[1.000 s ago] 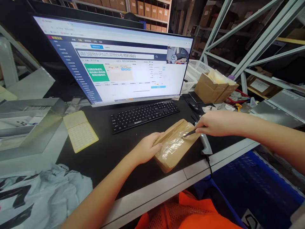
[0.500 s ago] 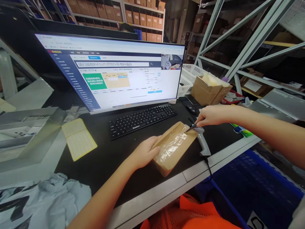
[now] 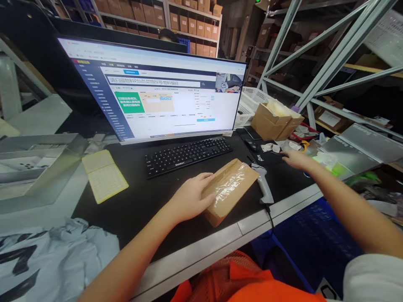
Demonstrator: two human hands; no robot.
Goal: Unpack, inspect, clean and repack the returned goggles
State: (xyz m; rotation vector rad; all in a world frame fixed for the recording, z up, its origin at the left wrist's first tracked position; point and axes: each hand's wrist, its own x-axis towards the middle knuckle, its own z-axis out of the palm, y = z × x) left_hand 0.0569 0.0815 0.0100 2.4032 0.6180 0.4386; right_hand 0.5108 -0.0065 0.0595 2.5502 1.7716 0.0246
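Nearest you, past the orange vest (image 3: 252, 289), the black surface (image 3: 184, 237) carries the cardboard box (image 3: 231, 188), lying flat close to its front edge. The box's long axis runs diagonally, one short end toward you and to the left, the other away and to the right; clear tape shines along its upper face. Your left forearm slants up from the bottom of the view, and your left hand (image 3: 193, 196) grasps the box's left side, thumb over the top, fingers stretched along the far-left edge. Just right of the box lies the grey scanner (image 3: 265, 189). Beyond it to the right, your right hand (image 3: 295, 160) reaches forward and left, well apart from the box, low over the surface; something dark shows at its fingertips, but you cannot tell whether it is gripped or released. Farther back sit the keyboard (image 3: 189, 156) and the lit monitor (image 3: 176, 121).
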